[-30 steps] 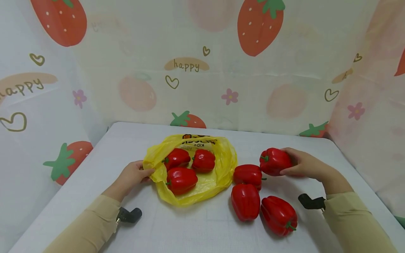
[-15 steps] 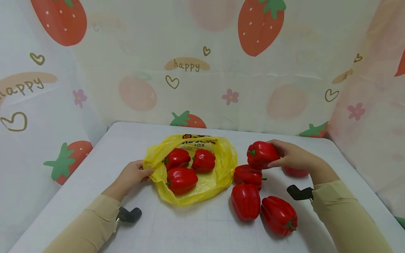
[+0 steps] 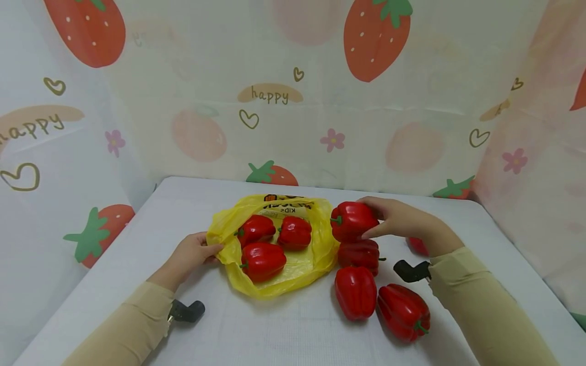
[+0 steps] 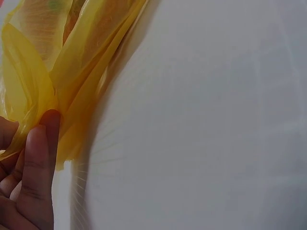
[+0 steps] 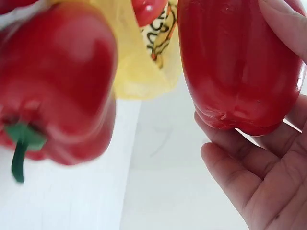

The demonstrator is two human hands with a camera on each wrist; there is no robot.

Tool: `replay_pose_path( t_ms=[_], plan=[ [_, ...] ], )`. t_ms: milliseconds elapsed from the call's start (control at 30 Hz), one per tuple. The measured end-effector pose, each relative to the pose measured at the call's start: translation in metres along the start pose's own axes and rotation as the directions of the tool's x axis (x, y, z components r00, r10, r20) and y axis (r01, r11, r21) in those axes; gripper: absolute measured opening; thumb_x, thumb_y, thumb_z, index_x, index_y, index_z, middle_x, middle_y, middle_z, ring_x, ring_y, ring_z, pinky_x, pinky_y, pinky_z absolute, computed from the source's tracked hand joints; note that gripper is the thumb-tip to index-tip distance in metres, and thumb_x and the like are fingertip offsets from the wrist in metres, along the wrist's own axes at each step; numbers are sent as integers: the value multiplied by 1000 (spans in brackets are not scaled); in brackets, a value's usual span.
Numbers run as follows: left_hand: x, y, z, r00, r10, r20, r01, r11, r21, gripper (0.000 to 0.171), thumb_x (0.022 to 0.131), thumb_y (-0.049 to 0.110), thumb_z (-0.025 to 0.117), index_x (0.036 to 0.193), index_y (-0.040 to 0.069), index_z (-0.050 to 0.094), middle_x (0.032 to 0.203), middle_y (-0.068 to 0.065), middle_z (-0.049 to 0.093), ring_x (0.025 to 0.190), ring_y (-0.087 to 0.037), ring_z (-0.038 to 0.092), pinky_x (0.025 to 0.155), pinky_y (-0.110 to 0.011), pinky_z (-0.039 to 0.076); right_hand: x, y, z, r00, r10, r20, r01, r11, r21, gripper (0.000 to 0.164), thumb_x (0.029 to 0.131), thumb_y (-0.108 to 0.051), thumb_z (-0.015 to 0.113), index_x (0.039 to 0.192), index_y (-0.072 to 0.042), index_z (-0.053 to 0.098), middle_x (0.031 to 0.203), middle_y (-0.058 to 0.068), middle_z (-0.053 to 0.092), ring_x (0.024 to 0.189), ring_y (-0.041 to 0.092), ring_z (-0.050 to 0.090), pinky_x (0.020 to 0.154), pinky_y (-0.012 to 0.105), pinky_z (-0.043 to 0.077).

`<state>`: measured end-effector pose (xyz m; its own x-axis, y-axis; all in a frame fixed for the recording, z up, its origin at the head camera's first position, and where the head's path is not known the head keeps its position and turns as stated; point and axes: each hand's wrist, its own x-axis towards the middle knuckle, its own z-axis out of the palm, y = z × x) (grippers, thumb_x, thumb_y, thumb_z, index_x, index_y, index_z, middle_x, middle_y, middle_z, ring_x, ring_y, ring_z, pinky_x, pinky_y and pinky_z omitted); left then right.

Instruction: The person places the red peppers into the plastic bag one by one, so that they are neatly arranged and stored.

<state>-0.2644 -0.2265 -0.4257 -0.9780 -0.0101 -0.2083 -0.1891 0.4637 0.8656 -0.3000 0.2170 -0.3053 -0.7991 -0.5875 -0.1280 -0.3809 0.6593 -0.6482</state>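
A yellow plastic bag [image 3: 297, 279] lies with its mouth spread wide, and three red bell peppers sit inside it, one of them a front bell pepper [image 3: 263, 261]. At the bag's left edge my left hand [image 3: 197, 251] pinches the rim between thumb and fingers; the left wrist view shows the gathered yellow film [image 4: 76, 96] there. My right hand [image 3: 403, 218] grips another red bell pepper [image 3: 352, 221] by its blunt end, stem pointing left. That pepper is held at the bag's right rim, above a bell pepper [image 3: 359, 255] on the table.
Right of the bag, a bell pepper [image 3: 355, 293] and a second bell pepper [image 3: 404, 311] lie toward the front of the white table [image 3: 256, 335]. Another pepper [image 3: 416, 245] is mostly hidden behind the right wrist. A printed curtain [image 3: 284, 132] hangs behind the table.
My right hand has carried its bell pepper left and slightly up, to the bag's right rim. A pepper behind that hand has come partly into view. My left hand keeps its place.
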Motion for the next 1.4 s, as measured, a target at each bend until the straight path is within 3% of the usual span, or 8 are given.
replay_pose_path(
  t_ms=[267,433,667,967,1200,1400],
  plan=[
    [-1,0,1,1000,-15,0,15,1000,4,42,87,26,62,118,-1,55,92,-8,63,71,-14,57,68,-22,52,16,-11,9,995,-56,84,56,998,5,57,78,-25,72,128,-16,45,126,8,53,119,29,46,91,46,45],
    [-3,0,1,1000,-16,3,16,1000,4,42,87,26,62,118,-1,55,91,-8,63,71,-14,58,68,-22,52,26,-7,20,992,-21,126,28,998,-55,57,78,-28,72,128,-15,47,125,7,53,118,26,47,89,42,48],
    [-6,3,0,1000,-7,-2,7,1000,27,39,88,25,61,116,-2,56,88,-7,63,69,-14,57,67,-22,52,30,-12,25,992,13,129,-2,996,-85,58,76,-28,74,127,-19,49,124,1,55,117,20,48,88,39,48],
    [-8,6,0,1000,-4,0,4,1000,25,40,88,26,61,115,-3,56,87,-7,63,69,-14,57,67,-22,52,30,-20,27,988,-3,154,19,994,-105,57,77,-30,72,128,-18,49,124,2,55,117,22,49,90,40,47],
    [-9,5,0,1000,0,-5,0,1000,12,40,87,25,62,115,-3,56,87,-6,63,68,-14,57,66,-22,52,26,-14,25,990,19,140,-3,994,-110,53,79,-24,72,127,-18,50,123,3,56,116,22,49,91,42,46],
    [-8,4,-1,1000,-14,-9,14,1000,18,40,87,26,62,115,-2,56,87,-7,63,69,-14,57,66,-21,52,20,-5,18,992,15,129,-1,994,-110,54,79,-29,70,127,-16,49,123,4,55,116,26,49,89,42,48]
  ],
)
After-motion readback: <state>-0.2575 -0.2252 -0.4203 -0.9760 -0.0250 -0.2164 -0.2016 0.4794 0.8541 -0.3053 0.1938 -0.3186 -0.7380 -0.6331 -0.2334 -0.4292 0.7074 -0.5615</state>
